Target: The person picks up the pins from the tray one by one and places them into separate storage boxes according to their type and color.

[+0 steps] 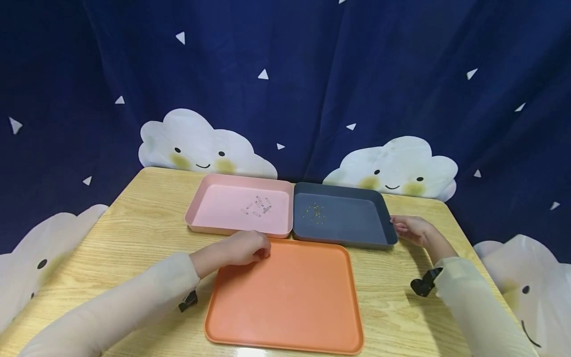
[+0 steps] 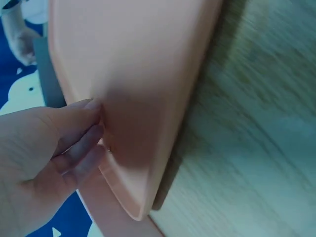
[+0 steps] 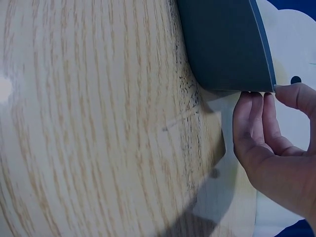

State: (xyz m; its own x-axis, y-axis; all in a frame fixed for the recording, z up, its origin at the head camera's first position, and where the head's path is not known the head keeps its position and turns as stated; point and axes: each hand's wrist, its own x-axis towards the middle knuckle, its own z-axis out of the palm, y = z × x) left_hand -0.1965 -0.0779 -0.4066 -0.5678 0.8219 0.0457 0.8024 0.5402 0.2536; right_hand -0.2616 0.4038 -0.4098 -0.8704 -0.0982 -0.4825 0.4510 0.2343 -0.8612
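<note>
My left hand (image 1: 245,246) is over the far left part of the orange tray (image 1: 290,297), its thumb and fingers curled together at the far rim. In the left wrist view a tiny metal piece (image 2: 109,149) glints at the fingertips, mostly hidden by them. On the right, my right hand (image 1: 412,229) pinches the right edge of the dark grey tray (image 1: 363,218), thumb at the rim and fingers against the outer wall. Several thin silvery pin-like pieces (image 1: 257,214) lie in the pink tray (image 1: 223,210). Tiny gold-coloured pieces (image 1: 316,212) lie in the dark tray.
The pink and dark trays stand side by side at the back of the wooden table (image 1: 147,238), with the orange tray in front of them. A dark blue curtain (image 1: 285,59) with clouds and triangles hangs behind. Each wrist carries a small black camera (image 1: 426,282).
</note>
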